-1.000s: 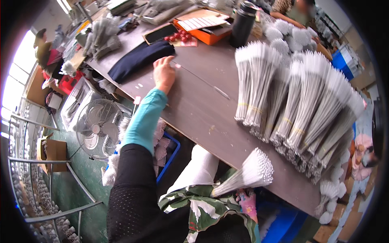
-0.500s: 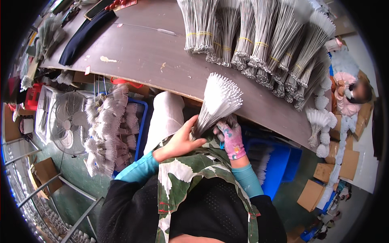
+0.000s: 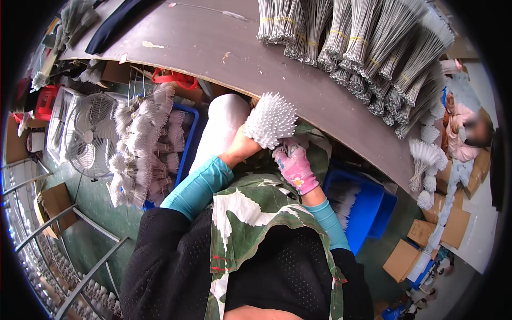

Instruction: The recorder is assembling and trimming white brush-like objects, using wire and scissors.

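Note:
A bundle of thin wire brushes (image 3: 271, 120) is held over my lap by the table edge, its white bristle tips turned up toward me. My bare left hand (image 3: 244, 145) is closed around the bundle's left side, fingers partly hidden behind it. At its lower right, my right hand (image 3: 296, 169), in a pink flowered glove, has its fingers bent in against the bundle; the fingertips are partly covered. The wire stems are hidden below the bristle heads.
Many banded wire bundles (image 3: 341, 48) are stacked on the brown table (image 3: 213, 50). A single brush (image 3: 233, 15) lies farther left. Blue bins (image 3: 368, 213) stand below at the right; a fan (image 3: 90, 136) and more brush bundles (image 3: 144, 144) at the left. Another person sits far right.
The bundle has tipped so its bristle tips face up toward me, hiding the stems. Both hands have turned with it; my view has shifted slightly.

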A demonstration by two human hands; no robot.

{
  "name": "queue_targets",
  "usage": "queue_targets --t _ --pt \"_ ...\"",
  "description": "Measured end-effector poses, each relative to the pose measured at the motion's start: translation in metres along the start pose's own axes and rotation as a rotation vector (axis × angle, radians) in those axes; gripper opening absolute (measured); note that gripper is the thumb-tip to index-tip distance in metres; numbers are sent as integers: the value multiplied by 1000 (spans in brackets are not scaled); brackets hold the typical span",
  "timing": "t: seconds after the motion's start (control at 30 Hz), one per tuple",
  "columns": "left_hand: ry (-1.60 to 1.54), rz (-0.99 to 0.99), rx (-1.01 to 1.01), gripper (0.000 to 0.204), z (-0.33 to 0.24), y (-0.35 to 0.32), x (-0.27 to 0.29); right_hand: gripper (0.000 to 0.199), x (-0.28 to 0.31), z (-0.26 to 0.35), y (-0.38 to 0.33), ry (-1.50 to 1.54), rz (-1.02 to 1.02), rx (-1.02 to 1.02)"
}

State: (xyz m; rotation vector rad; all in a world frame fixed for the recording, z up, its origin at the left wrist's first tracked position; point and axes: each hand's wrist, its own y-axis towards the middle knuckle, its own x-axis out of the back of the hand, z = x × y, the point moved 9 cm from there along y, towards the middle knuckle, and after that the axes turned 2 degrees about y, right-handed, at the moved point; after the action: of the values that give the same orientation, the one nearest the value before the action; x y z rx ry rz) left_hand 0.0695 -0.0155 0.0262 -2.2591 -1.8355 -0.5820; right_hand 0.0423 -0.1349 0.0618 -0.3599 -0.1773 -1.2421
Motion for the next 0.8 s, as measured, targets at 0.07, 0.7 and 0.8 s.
queue_targets --t 0.07,0.7,0.8 --pt "103 -14 -86 52 -8 0 3 25 -2 -3 0 -53 62 -106" --pt "-315 196 2 51 25 1 -16 36 51 34 2 271 45 -359" --pt "-386 215 28 50 31 0 -21 35 49 32 8 311 79 -301"
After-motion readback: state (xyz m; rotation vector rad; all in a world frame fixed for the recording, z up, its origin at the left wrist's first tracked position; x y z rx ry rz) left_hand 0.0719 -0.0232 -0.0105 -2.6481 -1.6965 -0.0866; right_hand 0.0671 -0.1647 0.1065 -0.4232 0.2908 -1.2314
